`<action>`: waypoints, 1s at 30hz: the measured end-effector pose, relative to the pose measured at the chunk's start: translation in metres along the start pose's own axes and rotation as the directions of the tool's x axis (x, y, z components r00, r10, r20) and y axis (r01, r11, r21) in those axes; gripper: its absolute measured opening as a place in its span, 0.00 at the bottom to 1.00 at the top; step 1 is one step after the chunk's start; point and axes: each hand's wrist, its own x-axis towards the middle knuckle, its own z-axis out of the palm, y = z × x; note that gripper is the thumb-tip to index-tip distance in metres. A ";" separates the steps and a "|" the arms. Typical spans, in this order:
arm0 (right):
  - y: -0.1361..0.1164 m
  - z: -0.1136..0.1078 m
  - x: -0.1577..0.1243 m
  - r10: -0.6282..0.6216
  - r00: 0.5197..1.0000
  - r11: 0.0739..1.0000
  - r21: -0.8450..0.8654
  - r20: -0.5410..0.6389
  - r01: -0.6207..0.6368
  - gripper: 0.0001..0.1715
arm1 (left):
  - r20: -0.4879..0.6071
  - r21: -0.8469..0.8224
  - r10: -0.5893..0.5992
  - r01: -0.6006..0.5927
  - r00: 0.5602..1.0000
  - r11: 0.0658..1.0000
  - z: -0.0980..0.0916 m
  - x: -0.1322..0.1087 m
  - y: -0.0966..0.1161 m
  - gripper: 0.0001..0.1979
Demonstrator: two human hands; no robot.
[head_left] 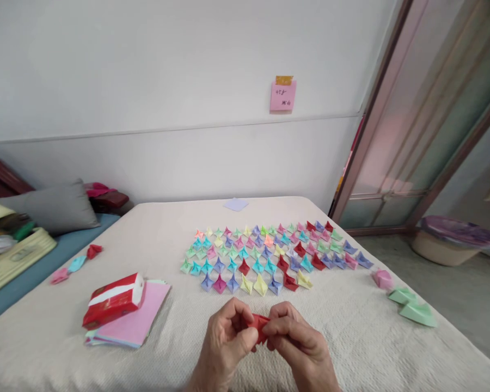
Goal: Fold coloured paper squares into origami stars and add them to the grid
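Between my two hands, above the near part of the cloth-covered table (pixel 179 332), is a small piece of folded red paper (pixel 261 322). My left hand (pixel 229 340) pinches its left side between thumb and fingers. On its right side, the fingers of my right hand (pixel 296 340) are closed on it as well. Parts of the paper are hidden behind my fingertips. Just beyond my hands stand rows of small folded paper boats (pixel 260 284) in red, blue, green, yellow, pink and purple.
To the left, a red-and-white packet (pixel 114 300) lies on a stack of coloured paper (pixel 155 310). Several folded papers (pixel 77 264) sit at the left edge, with green folded papers (pixel 417 313) at the right edge. A purple sheet (pixel 236 204) lies at the back.
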 end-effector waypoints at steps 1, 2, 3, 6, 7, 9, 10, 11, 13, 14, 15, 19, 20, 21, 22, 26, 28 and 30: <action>-0.002 0.000 0.000 0.007 1.000 1.000 -0.005 0.010 -0.007 0.13 | -0.009 0.022 -0.006 0.006 1.000 1.000 0.000 0.000 0.002 0.06; -0.003 0.000 0.000 0.016 1.000 1.000 -0.003 0.020 -0.016 0.12 | -0.023 0.055 -0.009 0.010 1.000 0.998 0.000 0.000 0.004 0.07; -0.004 0.000 0.000 0.029 0.999 1.000 0.006 0.029 -0.029 0.10 | -0.043 0.094 -0.008 0.012 0.999 0.996 0.000 0.001 0.005 0.08; -0.007 0.001 -0.001 0.118 0.993 0.988 0.105 0.006 -0.118 0.02 | -0.080 0.172 0.021 -0.007 0.997 0.985 -0.001 0.001 0.005 0.09; -0.008 0.001 0.000 0.162 0.987 0.976 0.150 -0.014 -0.158 0.05 | -0.081 0.184 0.032 -0.017 0.996 0.983 -0.001 0.000 0.003 0.09; -0.008 0.002 0.002 0.245 0.969 0.951 0.206 -0.039 -0.232 0.12 | -0.072 0.199 0.044 -0.029 0.996 0.980 -0.003 -0.001 0.000 0.08; -0.008 0.001 0.003 0.272 0.962 0.943 0.208 -0.033 -0.259 0.12 | -0.070 0.200 0.045 -0.030 0.997 0.979 -0.003 -0.001 -0.002 0.08; -0.007 0.001 0.004 0.291 0.957 0.938 0.200 -0.017 -0.282 0.12 | -0.072 0.198 0.043 -0.028 0.996 0.980 -0.004 -0.002 -0.004 0.08; -0.006 -0.001 0.007 0.317 0.949 0.930 0.192 0.012 -0.313 0.12 | -0.081 0.193 0.028 -0.012 0.996 0.981 -0.004 -0.002 -0.006 0.10; -0.005 -0.001 0.008 0.321 0.947 0.928 0.197 0.017 -0.318 0.13 | -0.085 0.192 0.022 -0.006 0.996 0.981 -0.004 -0.002 -0.007 0.12; -0.004 -0.002 0.009 0.325 0.946 0.926 0.201 0.014 -0.321 0.13 | -0.087 0.195 0.021 -0.003 0.996 0.981 -0.004 -0.002 -0.007 0.13; -0.004 -0.003 0.010 0.334 0.943 0.930 0.164 -0.007 -0.328 0.14 | -0.110 0.206 0.029 -0.005 0.993 0.978 -0.002 -0.001 -0.006 0.14; -0.005 -0.003 0.011 0.336 0.942 0.931 0.155 -0.012 -0.331 0.14 | -0.111 0.200 0.023 -0.001 0.994 0.980 -0.001 -0.001 -0.006 0.14; -0.006 -0.003 0.011 0.336 0.942 0.932 0.149 -0.016 -0.330 0.14 | -0.105 0.191 0.015 0.005 0.994 0.982 -0.001 0.000 -0.006 0.15; -0.008 -0.003 0.011 0.334 0.942 0.934 0.143 -0.016 -0.329 0.14 | -0.094 0.183 0.005 0.012 0.996 0.983 -0.001 0.000 -0.006 0.15; -0.011 -0.003 0.012 0.331 0.944 0.941 0.084 -0.004 -0.329 0.15 | -0.061 0.145 -0.027 0.035 0.998 0.989 -0.001 0.002 -0.006 0.14; -0.010 -0.004 0.012 0.327 0.945 0.943 0.063 -0.003 -0.326 0.15 | -0.046 0.135 -0.060 0.066 0.997 0.989 -0.001 0.002 -0.004 0.11; -0.007 -0.005 0.012 0.328 0.945 0.943 0.064 0.010 -0.328 0.14 | -0.028 0.144 -0.090 0.093 0.996 0.985 -0.001 0.003 -0.001 0.07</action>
